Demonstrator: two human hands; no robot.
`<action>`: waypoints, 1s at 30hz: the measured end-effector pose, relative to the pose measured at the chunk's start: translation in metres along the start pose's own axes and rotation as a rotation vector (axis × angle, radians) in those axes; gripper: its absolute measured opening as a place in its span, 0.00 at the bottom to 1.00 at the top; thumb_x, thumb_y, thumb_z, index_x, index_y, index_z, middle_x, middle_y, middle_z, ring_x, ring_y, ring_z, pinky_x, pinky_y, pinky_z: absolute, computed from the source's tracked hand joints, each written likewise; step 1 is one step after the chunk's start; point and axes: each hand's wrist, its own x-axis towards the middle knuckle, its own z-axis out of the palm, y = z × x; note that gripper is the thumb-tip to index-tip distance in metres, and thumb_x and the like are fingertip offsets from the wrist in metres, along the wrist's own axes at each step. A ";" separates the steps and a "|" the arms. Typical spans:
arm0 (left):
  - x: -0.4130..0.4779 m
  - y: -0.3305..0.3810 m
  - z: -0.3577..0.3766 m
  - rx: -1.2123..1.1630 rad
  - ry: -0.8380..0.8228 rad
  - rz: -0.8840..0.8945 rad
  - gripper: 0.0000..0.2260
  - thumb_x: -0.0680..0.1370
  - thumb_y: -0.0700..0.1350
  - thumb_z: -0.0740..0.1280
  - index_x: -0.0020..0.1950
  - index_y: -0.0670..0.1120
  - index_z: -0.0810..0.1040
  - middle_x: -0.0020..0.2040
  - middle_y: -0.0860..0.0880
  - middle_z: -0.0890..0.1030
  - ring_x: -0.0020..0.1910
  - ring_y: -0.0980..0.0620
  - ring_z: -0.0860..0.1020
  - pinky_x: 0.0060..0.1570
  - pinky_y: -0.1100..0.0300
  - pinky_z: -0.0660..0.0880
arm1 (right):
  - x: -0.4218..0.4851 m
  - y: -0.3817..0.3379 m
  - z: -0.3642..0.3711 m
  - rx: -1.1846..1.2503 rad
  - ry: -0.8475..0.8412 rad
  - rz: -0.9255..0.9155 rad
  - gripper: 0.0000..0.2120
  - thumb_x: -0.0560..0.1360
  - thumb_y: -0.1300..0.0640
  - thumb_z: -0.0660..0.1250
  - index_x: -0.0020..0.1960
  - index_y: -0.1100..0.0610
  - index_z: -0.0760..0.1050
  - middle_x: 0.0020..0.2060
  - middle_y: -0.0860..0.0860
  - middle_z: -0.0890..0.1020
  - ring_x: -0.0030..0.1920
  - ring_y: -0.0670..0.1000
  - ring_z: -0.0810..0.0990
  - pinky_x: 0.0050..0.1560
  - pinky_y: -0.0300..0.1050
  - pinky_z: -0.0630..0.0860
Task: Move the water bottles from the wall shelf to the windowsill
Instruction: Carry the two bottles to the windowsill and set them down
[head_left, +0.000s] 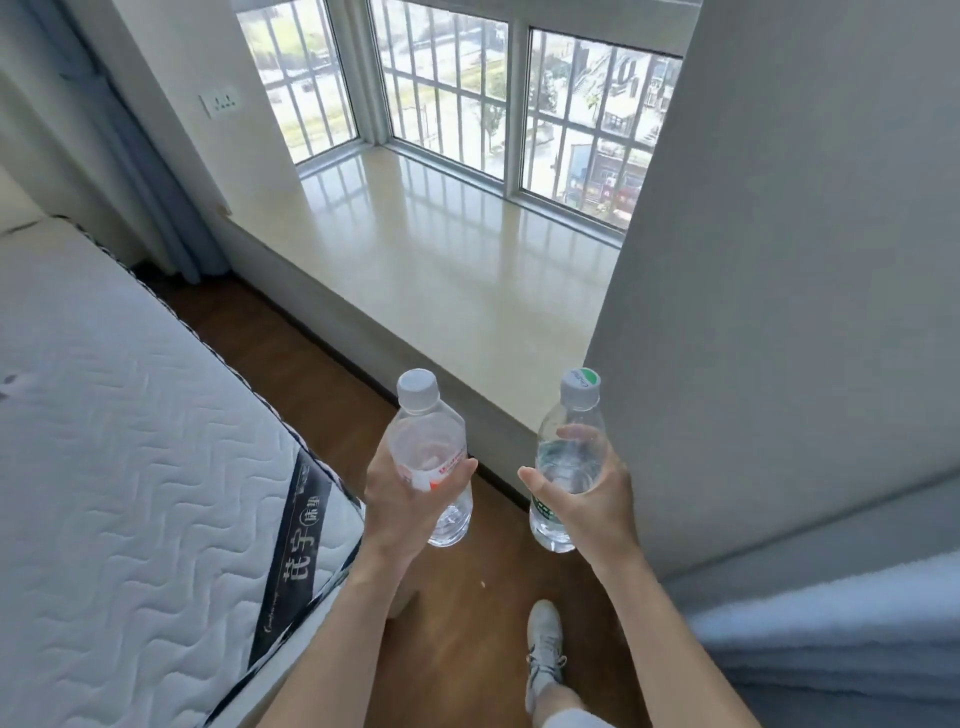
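Note:
My left hand (400, 496) grips a clear water bottle with a red-and-white label and a white cap (428, 431), held upright above the wooden floor. My right hand (592, 493) holds a second clear bottle with a green label and a green-and-white cap (569, 457), also upright. Both bottles hang in the air just short of the near edge of the wide cream windowsill (431, 270), which lies ahead below a barred window. The wall shelf is out of view.
A white quilted mattress (130, 467) fills the left side. A grey wall corner (753, 312) juts out on the right, close to my right hand. Between them runs a narrow strip of wooden floor (311, 353), with my shoe (543, 649) on it.

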 end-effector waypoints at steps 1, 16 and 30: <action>0.015 0.002 0.008 0.016 0.023 0.001 0.34 0.65 0.45 0.81 0.68 0.46 0.71 0.54 0.52 0.79 0.54 0.53 0.78 0.50 0.77 0.72 | 0.022 0.000 0.001 -0.007 -0.026 -0.015 0.25 0.61 0.50 0.83 0.54 0.47 0.76 0.49 0.49 0.83 0.48 0.48 0.84 0.45 0.35 0.80; 0.142 0.026 0.028 0.117 0.425 -0.066 0.29 0.66 0.40 0.80 0.60 0.51 0.68 0.50 0.66 0.71 0.49 0.70 0.74 0.47 0.84 0.64 | 0.215 -0.018 0.081 0.045 -0.461 -0.106 0.26 0.59 0.40 0.80 0.52 0.44 0.74 0.47 0.42 0.82 0.49 0.47 0.83 0.52 0.50 0.81; 0.290 -0.051 -0.066 0.037 0.575 -0.210 0.28 0.67 0.48 0.80 0.61 0.57 0.71 0.53 0.63 0.77 0.52 0.70 0.76 0.48 0.76 0.73 | 0.325 -0.046 0.275 0.070 -0.651 -0.119 0.24 0.60 0.46 0.81 0.51 0.44 0.75 0.44 0.45 0.83 0.47 0.48 0.84 0.52 0.53 0.81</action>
